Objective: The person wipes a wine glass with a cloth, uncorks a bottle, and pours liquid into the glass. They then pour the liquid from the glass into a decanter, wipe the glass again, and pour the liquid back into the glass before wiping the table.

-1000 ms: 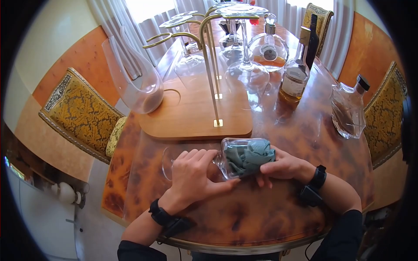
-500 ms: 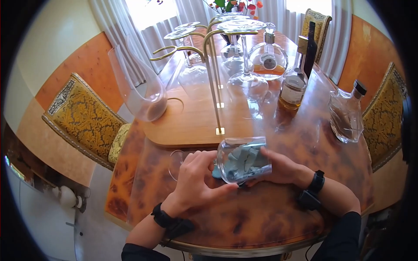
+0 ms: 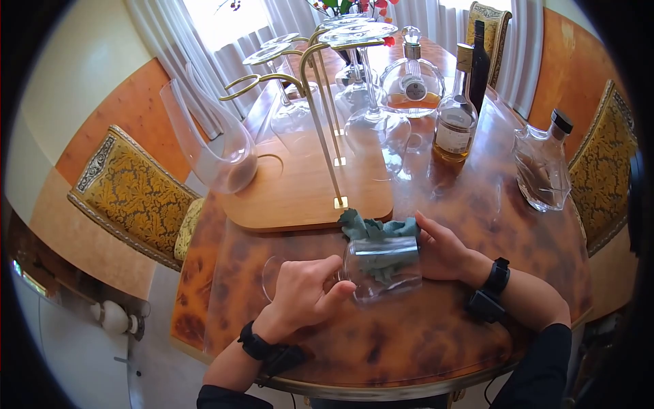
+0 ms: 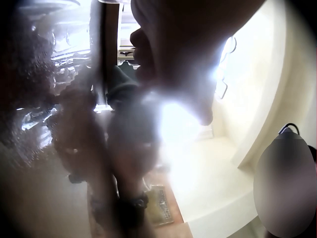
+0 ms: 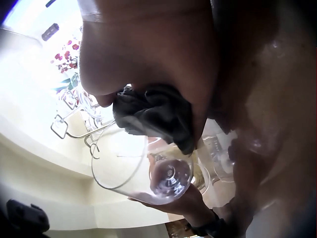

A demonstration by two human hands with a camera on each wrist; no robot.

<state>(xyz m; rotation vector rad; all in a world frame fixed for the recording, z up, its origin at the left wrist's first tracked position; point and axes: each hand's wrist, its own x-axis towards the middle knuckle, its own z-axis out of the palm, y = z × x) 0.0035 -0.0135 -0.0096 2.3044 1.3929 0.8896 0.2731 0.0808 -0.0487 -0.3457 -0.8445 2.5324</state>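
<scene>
Left hand (image 3: 302, 294) grips the stem end of a glass (image 3: 387, 276), lying sideways at lower centre; right hand (image 3: 446, 253) holds green cloth (image 3: 380, 230) against it. Upper right, bottle labels (image 3: 452, 138) are illegible.

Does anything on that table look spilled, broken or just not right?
Nothing is visibly spilled or broken. The oddest sight is the large clear vessel at left, which looks lopsided; its shape or the curved camera view may explain that. One brass hook on the rack bears no glass, while others hold glasses upside down.
</scene>
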